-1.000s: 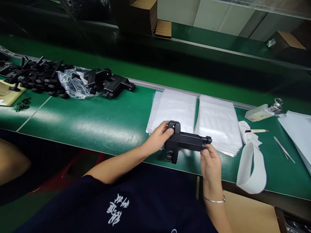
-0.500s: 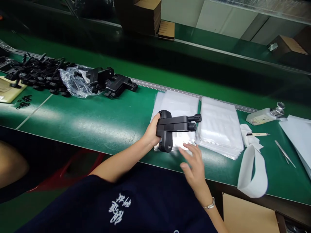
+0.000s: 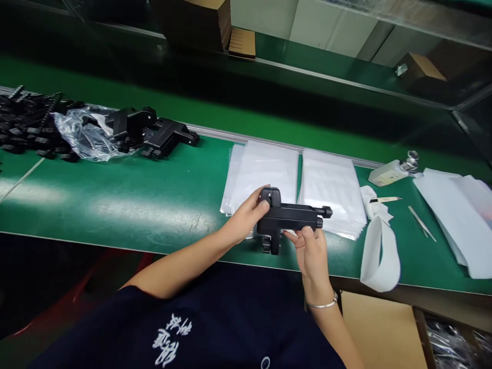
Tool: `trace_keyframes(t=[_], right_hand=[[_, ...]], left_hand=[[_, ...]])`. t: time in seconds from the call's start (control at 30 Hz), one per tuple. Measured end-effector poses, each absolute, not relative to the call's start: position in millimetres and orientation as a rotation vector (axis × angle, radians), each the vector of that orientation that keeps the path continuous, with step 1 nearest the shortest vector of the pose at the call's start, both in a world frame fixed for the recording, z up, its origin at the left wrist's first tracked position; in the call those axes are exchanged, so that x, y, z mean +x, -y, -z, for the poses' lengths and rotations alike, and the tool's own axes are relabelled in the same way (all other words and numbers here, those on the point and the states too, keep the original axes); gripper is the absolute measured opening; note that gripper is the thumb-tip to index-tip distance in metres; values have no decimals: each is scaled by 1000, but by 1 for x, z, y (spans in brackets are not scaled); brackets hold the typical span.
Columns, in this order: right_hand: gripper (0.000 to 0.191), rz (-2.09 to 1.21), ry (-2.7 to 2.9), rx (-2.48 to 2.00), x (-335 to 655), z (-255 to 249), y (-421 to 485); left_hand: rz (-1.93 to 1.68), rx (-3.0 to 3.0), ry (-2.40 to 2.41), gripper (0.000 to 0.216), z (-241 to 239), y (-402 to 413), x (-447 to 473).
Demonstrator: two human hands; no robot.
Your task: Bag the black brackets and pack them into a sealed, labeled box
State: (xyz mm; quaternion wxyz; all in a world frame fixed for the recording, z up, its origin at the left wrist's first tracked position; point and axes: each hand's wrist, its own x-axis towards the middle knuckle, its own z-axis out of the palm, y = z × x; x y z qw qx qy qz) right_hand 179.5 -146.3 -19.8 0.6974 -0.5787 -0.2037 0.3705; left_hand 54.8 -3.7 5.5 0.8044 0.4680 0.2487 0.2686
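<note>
A black plastic holder (image 3: pixel 288 219) with a long arm is held level just above the near edge of the green bench. My left hand (image 3: pixel 248 219) grips its rounded left end, fingers wrapped round it. My right hand (image 3: pixel 310 251) supports the arm's right end from below, thumb and fingers pinched on it. Two stacks of clear plastic bags (image 3: pixel 261 171) (image 3: pixel 332 187) lie flat right behind the holder.
More black holders (image 3: pixel 154 133) and a crumpled clear bag (image 3: pixel 82 138) lie at the far left, beside a heap of small black parts (image 3: pixel 26 120). A white strip (image 3: pixel 378 246), tweezers (image 3: pixel 422 223), a small bottle (image 3: pixel 390 172) and white sheets (image 3: pixel 457 215) sit on the right. Cardboard boxes (image 3: pixel 209 20) stand behind.
My right hand let go of the holder, dropped away toward me, then came back under its right end. The left hand kept hold, lifting and turning the holder, then lowering it.
</note>
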Motion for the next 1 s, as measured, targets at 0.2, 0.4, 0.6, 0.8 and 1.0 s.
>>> trace_keyframes(t=[0.2,0.4,0.6,0.8,1.0], right_hand=[[46,-941,338,-1274,185,41,146],[42,-968,394,-1391,177,47,155],[30,-1029,187,-1159,174,46,154],[46,-825,323,-1034,178,39,170],[70,-839,478,-1105,185,26,172]], left_hand=[[-326,1436,-277,84,-21,9,51],[-360,1481,-419,45,-24,6,69],[-360,1558,-410,47,-30,0,66],[-277,1901,-219,91,-29,0,24],[-324,1406,-316,84,-18,-2,17]])
